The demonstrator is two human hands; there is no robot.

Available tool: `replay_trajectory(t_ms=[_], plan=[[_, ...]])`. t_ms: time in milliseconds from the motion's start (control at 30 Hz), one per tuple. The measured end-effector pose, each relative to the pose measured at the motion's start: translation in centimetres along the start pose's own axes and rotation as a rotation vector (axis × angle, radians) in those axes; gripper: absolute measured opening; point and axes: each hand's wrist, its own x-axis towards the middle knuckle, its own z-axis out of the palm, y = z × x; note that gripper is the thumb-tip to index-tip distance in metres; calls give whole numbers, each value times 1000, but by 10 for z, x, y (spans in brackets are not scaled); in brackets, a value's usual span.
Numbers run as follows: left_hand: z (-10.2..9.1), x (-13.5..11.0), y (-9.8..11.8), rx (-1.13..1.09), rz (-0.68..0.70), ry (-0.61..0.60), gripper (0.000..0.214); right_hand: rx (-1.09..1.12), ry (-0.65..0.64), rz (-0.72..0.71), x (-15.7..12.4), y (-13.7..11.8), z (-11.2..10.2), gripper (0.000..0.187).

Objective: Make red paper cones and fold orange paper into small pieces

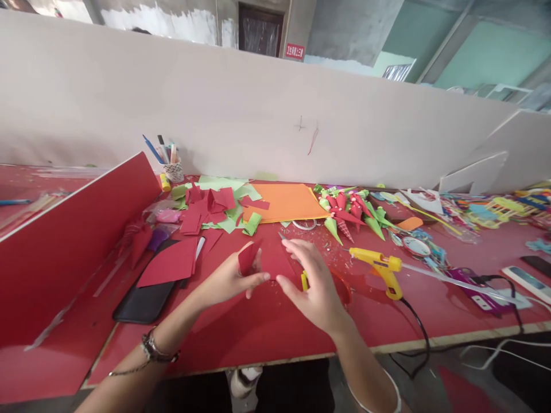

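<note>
Red paper (275,261) in left fingers (257,280) | room before front table edge (297,357)

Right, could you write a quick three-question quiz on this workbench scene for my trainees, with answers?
1. Multiple choice: what does the left hand hold?
A) a marker
B) red paper
C) a phone

2. True or false: the yellow glue gun lies to the right of the right hand.

3. Fill the gap: beyond the hands, toward the back of the table, lies a large ____-coloured sheet.

Key: 1. B; 2. True; 3. orange
</note>
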Motion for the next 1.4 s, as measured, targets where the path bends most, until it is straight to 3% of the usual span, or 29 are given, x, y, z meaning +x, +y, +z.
replay_trajectory(t_ms=[133,367,867,1200,1400], plan=[[8,-5,-4,-63,-23,-4,16,52,-58,-70,8,-18,12,48],[15,-7,-5,-156,-46,-8,17,15,-34,-127,5,-14,24,50],[30,-11,-3,-449,-98,2,31,-82,-17,-223,-2,-9,21,51],[31,-17,1,-461,-122,-20,39,-2,72,-253,-8,-11,19,48],[33,-23,-5,-443,-98,-37,60,75,118,-210,-11,-14,21,47]])
